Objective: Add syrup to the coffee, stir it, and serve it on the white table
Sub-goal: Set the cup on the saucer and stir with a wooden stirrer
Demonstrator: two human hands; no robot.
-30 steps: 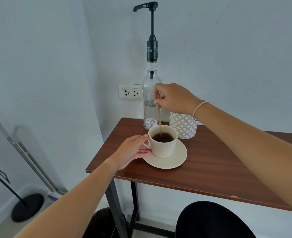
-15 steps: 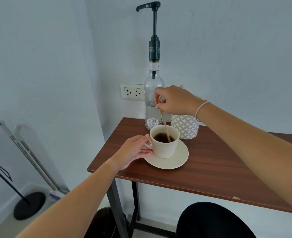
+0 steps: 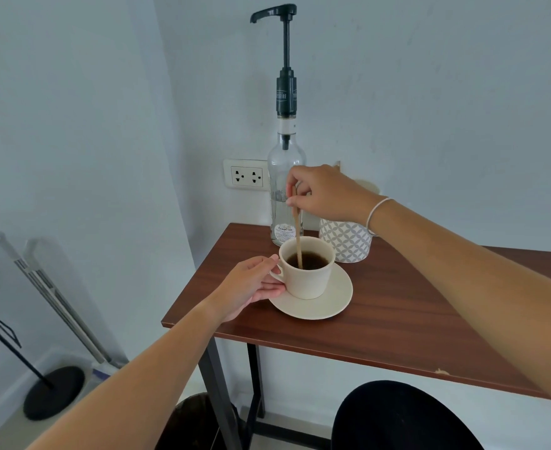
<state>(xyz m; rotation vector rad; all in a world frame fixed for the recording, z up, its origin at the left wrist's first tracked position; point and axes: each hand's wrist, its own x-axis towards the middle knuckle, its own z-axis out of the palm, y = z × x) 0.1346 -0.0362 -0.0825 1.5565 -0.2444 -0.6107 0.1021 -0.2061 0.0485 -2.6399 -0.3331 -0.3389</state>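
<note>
Cream ceramic, the coffee cup [image 3: 306, 271] is kept on its saucer [image 3: 316, 303] near the brown table's [image 3: 413, 313] corner, steadied at the handle by the left hand [image 3: 251, 285], fingers loosely curled. A wooden stirrer [image 3: 297, 235] is pinched in the right hand's [image 3: 324, 193] closed fingertips, its end dipped in coffee, apparently for stirring. The syrup pump bottle [image 3: 285, 177] is left behind.

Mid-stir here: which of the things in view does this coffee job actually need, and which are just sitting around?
In use: cup of coffee, saucer, stir stick in the right hand, left hand at the cup handle, syrup pump bottle.

Just lying about: patterned pot, wall socket, black stool.
</note>
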